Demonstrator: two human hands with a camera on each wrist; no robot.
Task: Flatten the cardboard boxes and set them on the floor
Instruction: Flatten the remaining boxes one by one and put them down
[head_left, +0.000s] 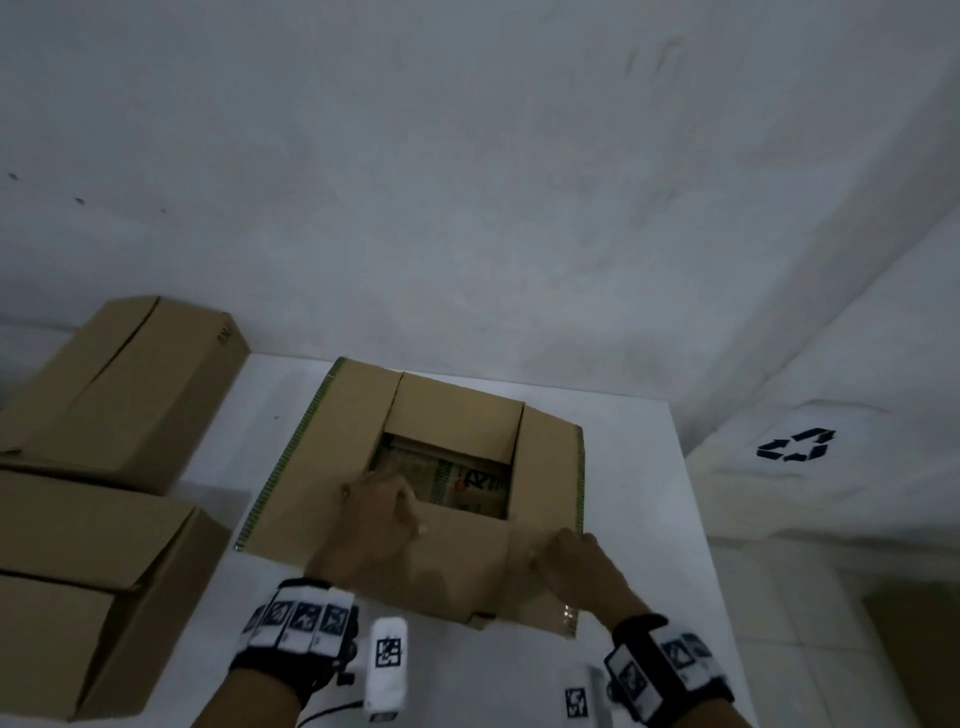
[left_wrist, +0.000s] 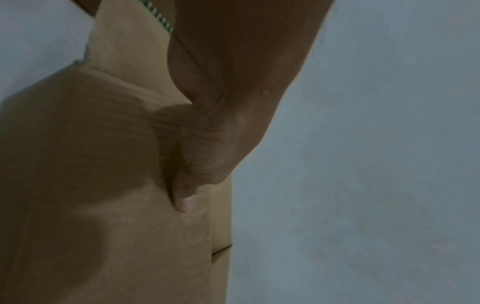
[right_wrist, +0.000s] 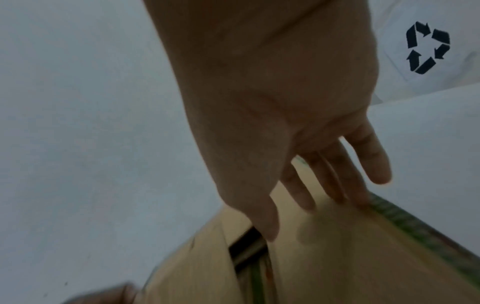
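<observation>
An open brown cardboard box (head_left: 322, 467) with green-striped flap edges sits on the white table (head_left: 634, 467). Its four top flaps lie folded outward. Printed cardboard (head_left: 467, 486) shows down in the opening. My left hand (head_left: 382, 506) lies on the near flap (head_left: 457, 561), fingers curled over its edge into the opening. The left wrist view shows the thumb (left_wrist: 183, 197) pressed on the cardboard (left_wrist: 91, 164); the fingers are hidden there. My right hand (head_left: 569, 556) rests on the box's near right corner. Its straight fingers (right_wrist: 335, 179) touch the right flap (right_wrist: 337, 257).
Two more closed cardboard boxes stand at the left, one at the back (head_left: 119, 384) and one at the front (head_left: 88, 582). A white bag with a black recycling mark (head_left: 795, 444) sits beyond the table's right edge. A grey wall rises behind the table.
</observation>
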